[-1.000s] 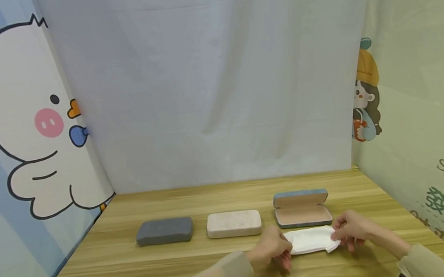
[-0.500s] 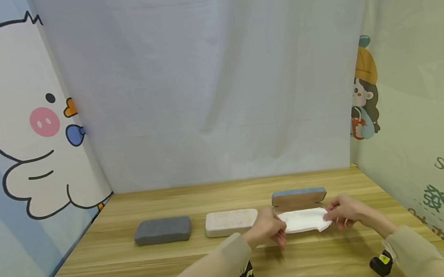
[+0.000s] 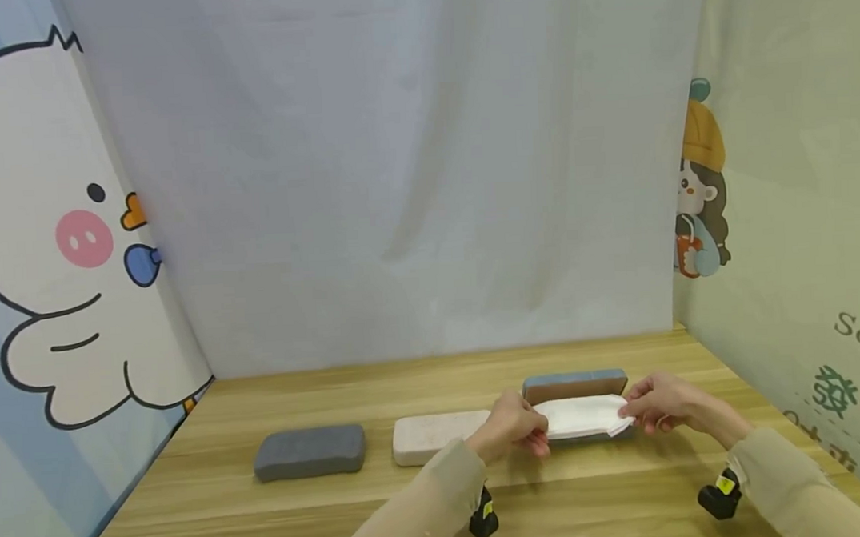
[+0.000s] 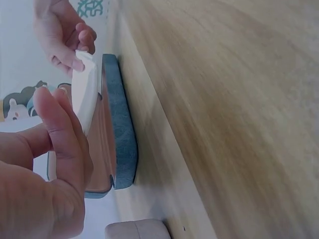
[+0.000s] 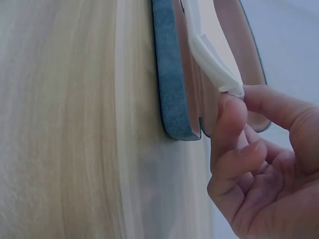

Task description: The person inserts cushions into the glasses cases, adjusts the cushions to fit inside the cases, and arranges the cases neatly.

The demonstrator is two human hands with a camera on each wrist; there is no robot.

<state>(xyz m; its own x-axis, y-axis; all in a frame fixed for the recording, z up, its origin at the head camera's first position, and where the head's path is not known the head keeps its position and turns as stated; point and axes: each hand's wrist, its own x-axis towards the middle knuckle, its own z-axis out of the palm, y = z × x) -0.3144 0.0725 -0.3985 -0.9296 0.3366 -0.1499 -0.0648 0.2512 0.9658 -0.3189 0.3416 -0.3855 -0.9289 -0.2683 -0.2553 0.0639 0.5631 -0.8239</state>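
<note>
A folded white cloth (image 3: 582, 416) is stretched between my two hands, over the open blue glasses case (image 3: 574, 385). My left hand (image 3: 512, 427) pinches its left end, and my right hand (image 3: 668, 405) pinches the right end between thumb and fingertips. In the right wrist view the cloth (image 5: 212, 55) runs above the pinkish lining, with the case's blue side (image 5: 172, 74) below. The left wrist view shows the cloth (image 4: 85, 89) across the case opening, its near end hidden behind my left fingers. In the head view the cloth covers most of the case's lower half.
To the left of my left hand lies a closed cream glasses case (image 3: 437, 438), partly covered by that hand and sleeve. A closed dark grey case (image 3: 310, 451) lies farther left. A pale curtain (image 3: 397, 182) hangs behind the wooden table (image 3: 282, 519).
Both hands have lifted the cloth from in front of the blue case and carried it away from me, over the case. The other cases have stayed in place.
</note>
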